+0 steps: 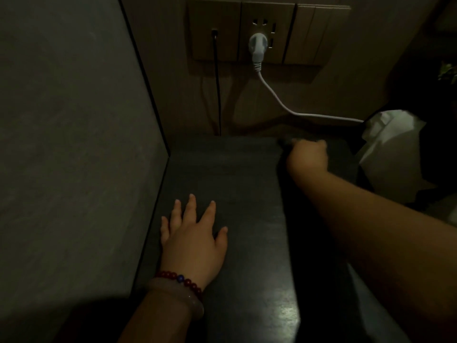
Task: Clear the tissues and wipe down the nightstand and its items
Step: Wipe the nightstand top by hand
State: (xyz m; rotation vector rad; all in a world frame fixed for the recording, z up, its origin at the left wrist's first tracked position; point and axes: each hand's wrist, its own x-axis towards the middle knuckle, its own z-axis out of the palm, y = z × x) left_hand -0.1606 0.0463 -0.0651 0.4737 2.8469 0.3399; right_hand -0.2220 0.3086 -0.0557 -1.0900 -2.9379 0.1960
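Open nightstand top (235,194) at centre, grey panel (74,144) closing the left, white cable (279,100) crossing upper right, pale bundle (390,149) at right edge

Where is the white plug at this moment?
Head view, top centre: the white plug sits in the middle wall socket above the nightstand, right of the black cable.

White plug (258,47) in wall socket panel (284,11); black cable (217,95) hanging beside.

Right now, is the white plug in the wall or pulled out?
In: the white plug sits in the wall socket, cord trailing right.
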